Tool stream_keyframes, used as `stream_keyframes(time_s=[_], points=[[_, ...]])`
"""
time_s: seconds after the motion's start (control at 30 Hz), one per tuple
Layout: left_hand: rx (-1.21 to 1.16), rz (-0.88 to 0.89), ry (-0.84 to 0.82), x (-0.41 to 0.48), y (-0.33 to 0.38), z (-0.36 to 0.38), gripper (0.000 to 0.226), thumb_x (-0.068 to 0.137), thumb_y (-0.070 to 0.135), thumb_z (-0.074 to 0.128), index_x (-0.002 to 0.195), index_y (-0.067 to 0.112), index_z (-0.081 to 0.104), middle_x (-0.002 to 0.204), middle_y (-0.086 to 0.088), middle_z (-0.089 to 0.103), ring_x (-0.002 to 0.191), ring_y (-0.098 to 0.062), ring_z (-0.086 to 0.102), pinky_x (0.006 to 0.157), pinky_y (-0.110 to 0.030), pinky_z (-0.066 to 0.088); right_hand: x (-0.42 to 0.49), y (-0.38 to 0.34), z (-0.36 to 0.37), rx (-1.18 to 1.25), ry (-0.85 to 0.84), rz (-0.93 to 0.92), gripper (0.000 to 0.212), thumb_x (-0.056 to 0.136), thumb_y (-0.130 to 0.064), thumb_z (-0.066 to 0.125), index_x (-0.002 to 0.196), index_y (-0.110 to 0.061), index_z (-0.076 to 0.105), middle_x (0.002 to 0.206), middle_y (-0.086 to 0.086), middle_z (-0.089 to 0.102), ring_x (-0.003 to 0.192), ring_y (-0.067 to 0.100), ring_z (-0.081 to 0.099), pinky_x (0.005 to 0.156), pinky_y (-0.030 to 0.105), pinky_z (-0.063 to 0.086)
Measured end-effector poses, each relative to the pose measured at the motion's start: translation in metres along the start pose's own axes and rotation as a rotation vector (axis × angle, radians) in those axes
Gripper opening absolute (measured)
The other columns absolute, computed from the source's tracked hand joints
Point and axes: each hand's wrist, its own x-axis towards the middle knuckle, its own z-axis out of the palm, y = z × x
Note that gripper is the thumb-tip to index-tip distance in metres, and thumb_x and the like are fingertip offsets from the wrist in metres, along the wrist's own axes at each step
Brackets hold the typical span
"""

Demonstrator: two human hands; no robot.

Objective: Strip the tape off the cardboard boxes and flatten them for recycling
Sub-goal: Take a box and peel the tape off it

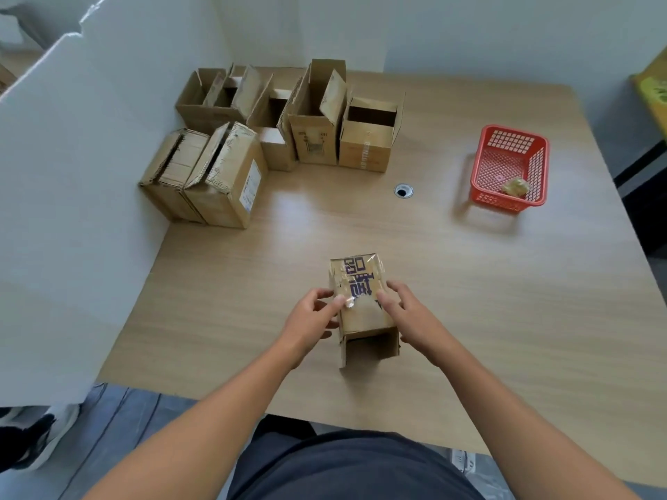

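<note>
Head view, looking down over a wood-grain tabletop (469,283). At the far left a white partition (72,211) stands along the tabletop's left edge, and below it, on the floor, dark shoes (32,438) show. Against the partition in the far left corner stands a group of cardboard boxes. The two closed boxes (202,178) on the near side lean together with torn top seams. Behind and to the right of them the open boxes (317,138) stand upright in a row with their flaps raised.

Near the middle, both bare forearms reach in from the near edge. The left hand (310,319) has its fingers curled round the left side of the small box (364,319), thumb laid on top. The thumb tip touches a crinkled, shiny patch of clear tape (348,303); whether it pinches that tape cannot be told. The small box lies lengthwise, dark purple print on its top face, its open end with loose flaps turned toward the near edge. The right hand (408,315) grips the box's right side, fingers bent over the top edge and thumb low on the side.

Farther off, right of the middle, a round cable hole (403,191) is set into the tabletop. Well to the right sits a red basket (480,175), holding a crumpled wad (515,185) in its near right corner. A yellow-green object (653,92) shows at the far right edge.
</note>
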Motion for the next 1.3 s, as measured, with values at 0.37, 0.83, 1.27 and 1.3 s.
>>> stream_keyframes(time_s=[0.37,0.83,1.27,1.3], points=[[0.479,0.477,0.013,0.029,0.026,-0.019,0.062,0.092,0.026,0.069,0.148,0.031,0.044,0.143,0.009,0.043,0.133,-0.004,0.041,0.116,-0.039,0.038,0.009,-0.011,-0.003,-0.214,-0.037,-0.145,0.057,0.100,-0.047,0.060,0.151,-0.034,0.037,0.127,-0.010,0.062,0.105,0.003,0.062,0.085,0.019,0.049],[0.449,0.309,-0.055,0.026,0.026,-0.014,0.053,0.091,0.023,0.066,0.141,0.035,0.053,0.128,0.011,0.044,0.116,-0.012,0.051,0.094,-0.029,0.048,0.014,-0.020,0.008,-0.805,0.077,-0.279,0.061,0.103,-0.054,0.044,0.152,-0.019,0.039,0.147,0.006,0.052,0.140,0.028,0.040,0.121,0.048,0.020],[0.445,0.030,-0.357,0.044,0.066,0.002,0.012,0.098,0.023,0.065,0.097,0.018,0.076,0.094,0.000,0.076,0.087,-0.013,0.070,0.072,-0.024,0.055,-0.007,-0.004,0.005,-0.953,0.104,-0.270,0.084,0.088,-0.084,0.018,0.152,-0.032,0.038,0.154,-0.002,0.044,0.156,0.024,0.012,0.117,0.067,-0.017],[0.484,0.019,-0.367,0.045,0.069,0.003,0.013,0.097,0.023,0.065,0.099,0.019,0.077,0.098,0.000,0.075,0.091,-0.013,0.069,0.075,-0.025,0.054,-0.008,-0.004,0.006,-0.959,0.106,-0.274,0.086,0.087,-0.084,0.017,0.152,-0.031,0.039,0.154,-0.002,0.045,0.156,0.024,0.012,0.117,0.067,-0.017]])
